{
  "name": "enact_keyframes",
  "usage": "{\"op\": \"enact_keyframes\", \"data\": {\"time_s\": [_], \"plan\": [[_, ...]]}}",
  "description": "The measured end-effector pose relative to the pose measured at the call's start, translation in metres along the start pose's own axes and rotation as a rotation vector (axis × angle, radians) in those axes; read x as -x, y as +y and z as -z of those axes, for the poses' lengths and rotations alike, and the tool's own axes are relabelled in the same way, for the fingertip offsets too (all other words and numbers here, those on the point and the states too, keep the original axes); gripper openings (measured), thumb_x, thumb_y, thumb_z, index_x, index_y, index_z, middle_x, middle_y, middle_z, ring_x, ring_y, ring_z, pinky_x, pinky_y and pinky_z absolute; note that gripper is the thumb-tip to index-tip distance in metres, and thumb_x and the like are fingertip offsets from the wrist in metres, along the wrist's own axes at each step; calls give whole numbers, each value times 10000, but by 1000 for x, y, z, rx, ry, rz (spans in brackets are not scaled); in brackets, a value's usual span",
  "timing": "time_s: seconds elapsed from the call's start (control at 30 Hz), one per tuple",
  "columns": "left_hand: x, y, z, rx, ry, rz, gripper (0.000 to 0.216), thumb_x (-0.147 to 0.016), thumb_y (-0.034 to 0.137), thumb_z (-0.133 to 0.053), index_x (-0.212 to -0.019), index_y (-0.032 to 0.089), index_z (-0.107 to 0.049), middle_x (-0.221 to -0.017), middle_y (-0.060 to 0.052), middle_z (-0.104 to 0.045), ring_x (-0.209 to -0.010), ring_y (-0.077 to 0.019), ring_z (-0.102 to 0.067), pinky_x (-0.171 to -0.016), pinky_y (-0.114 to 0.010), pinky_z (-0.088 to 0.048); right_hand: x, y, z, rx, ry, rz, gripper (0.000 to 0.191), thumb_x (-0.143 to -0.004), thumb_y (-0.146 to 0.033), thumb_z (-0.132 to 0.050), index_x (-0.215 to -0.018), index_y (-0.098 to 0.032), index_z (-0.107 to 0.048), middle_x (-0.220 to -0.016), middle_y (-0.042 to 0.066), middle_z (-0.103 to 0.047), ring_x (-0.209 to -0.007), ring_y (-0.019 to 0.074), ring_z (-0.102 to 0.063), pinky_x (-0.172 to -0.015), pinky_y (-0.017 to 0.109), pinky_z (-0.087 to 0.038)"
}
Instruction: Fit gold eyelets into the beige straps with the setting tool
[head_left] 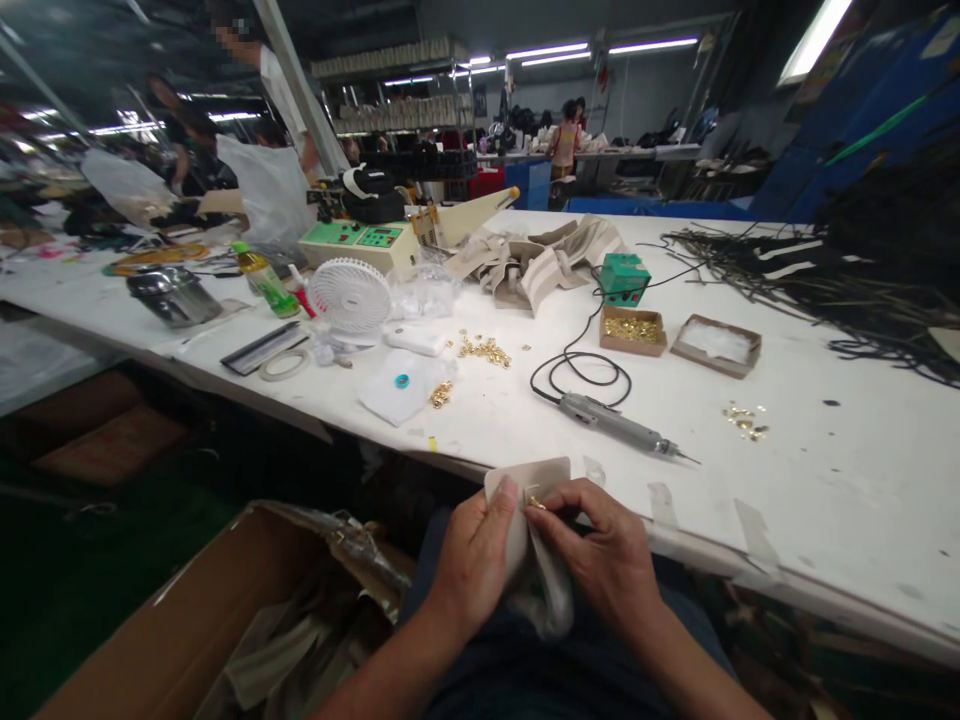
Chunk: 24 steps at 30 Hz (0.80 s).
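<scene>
Lower centre of the frame: the left hand (477, 552) grips a beige piece (519, 540), the right hand (611, 542) pinches a gold fitting (535, 503) at its face; something so small could drop if that pinch slackens.

Lower end of beige piece (517, 545) blurred; cardboard box (187, 590) cut off below

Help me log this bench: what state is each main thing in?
Left hand: gripping the beige piece
Right hand: pinching a gold fitting
Beige piece: held, bent
Electric screwdriver: lying on table, unheld
Cord: loosely coiled
Gold-fittings tray: open, stocked
Fan: upright; whether running, unclear
Bottle: capped
Large carton: open, beige strips inside
</scene>
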<state>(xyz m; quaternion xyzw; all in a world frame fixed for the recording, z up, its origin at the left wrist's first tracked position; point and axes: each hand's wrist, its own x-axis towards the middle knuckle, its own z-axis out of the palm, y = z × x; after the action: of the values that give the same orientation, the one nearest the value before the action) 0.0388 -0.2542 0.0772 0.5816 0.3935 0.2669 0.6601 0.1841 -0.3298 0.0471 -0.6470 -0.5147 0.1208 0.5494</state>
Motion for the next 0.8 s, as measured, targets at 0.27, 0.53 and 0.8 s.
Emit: {"op": "enact_keyframes", "data": {"time_s": [0.27,0.53,0.8], "plan": [[-7,4,8,-63,-35,-3,622,-956,682,-542,-953,108,-779,-914,-114,-773,-833,-240,-642,-729,-284,-493,-13,4,10,-91,-213,174,93,-999,-196,-659,-1000,-234,-744,-915,23,-718,-826,149,-685,-735,253,-531],[-11,3,10,-53,-99,10,603,-965,655,-540,-940,100,-773,-896,-110,-751,-791,-217,-606,-693,-272,-474,-26,1,19,-82,-397,45,123,-981,-198,-680,-886,-223,-753,-857,10,-696,-804,145,-671,-738,257,-503],[-7,20,6,-95,-95,-57,576,-1009,617,-517,-1092,117,-790,-956,-92,-790,-900,-242,-680,-784,-271,-503,-27,-3,24,-126,-161,170,78,-964,-187,-706,-970,-246,-757,-880,11,-723,-807,154,-676,-724,269,-531]]}}
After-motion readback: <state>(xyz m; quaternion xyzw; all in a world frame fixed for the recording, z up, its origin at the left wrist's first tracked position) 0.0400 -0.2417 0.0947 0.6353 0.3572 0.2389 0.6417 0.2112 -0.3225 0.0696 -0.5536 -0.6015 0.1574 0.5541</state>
